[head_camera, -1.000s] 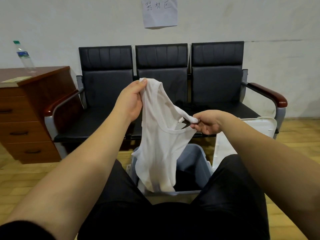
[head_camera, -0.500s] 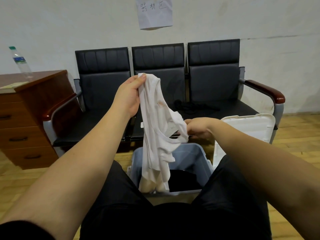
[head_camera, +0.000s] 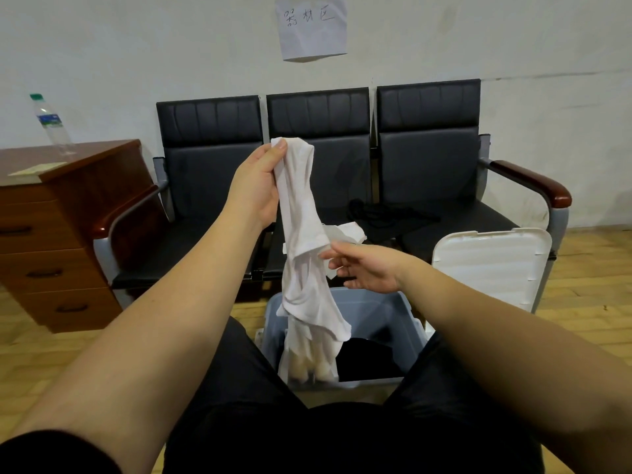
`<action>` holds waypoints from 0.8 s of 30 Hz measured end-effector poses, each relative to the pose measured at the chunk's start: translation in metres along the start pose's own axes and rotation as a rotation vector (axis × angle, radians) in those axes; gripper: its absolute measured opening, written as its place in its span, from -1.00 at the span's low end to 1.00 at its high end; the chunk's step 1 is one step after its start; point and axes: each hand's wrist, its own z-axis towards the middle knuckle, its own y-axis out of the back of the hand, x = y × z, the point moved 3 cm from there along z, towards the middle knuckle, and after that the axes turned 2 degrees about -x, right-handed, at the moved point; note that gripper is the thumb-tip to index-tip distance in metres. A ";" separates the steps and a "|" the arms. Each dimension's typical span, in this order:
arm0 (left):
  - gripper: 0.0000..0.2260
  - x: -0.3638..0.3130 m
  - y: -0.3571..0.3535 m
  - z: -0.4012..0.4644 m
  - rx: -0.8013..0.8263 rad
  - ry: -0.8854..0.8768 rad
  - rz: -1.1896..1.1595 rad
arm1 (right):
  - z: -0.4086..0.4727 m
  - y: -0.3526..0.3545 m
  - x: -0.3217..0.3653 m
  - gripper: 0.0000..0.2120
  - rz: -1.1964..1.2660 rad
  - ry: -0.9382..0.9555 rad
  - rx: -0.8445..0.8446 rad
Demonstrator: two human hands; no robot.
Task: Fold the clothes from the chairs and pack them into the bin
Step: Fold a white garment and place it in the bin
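Left hand (head_camera: 258, 186) raised, pinching white garment (head_camera: 304, 254) (dangling); right hand (head_camera: 367, 270) loose beside.

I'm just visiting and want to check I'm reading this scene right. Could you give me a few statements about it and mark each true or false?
1. The left hand grips the top of the white top. True.
2. The right hand grips the bin's lid. False: its fingers are loosely spread beside the hanging top; the white lid leans by the chairs.
3. The grey bin is open, with something dark inside. True.
4. The water bottle lies on a chair seat. False: it stands on the wooden cabinet.
5. A dark item lies on the chairs. True.
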 end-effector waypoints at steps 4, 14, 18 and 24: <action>-0.85 0.000 -0.001 -0.001 0.007 -0.010 0.008 | 0.007 -0.022 -0.004 -0.69 -0.009 -0.004 -0.060; -0.75 -0.005 0.020 0.003 -0.051 -0.014 0.001 | -0.014 -0.004 0.038 -0.84 0.540 0.303 -0.150; -0.68 -0.007 0.033 0.009 -0.084 -0.013 -0.025 | -0.042 0.030 0.080 -0.81 0.704 0.483 -0.145; -0.69 -0.010 0.032 0.009 -0.085 -0.002 -0.068 | -0.059 0.028 0.108 -0.70 0.550 0.522 -0.170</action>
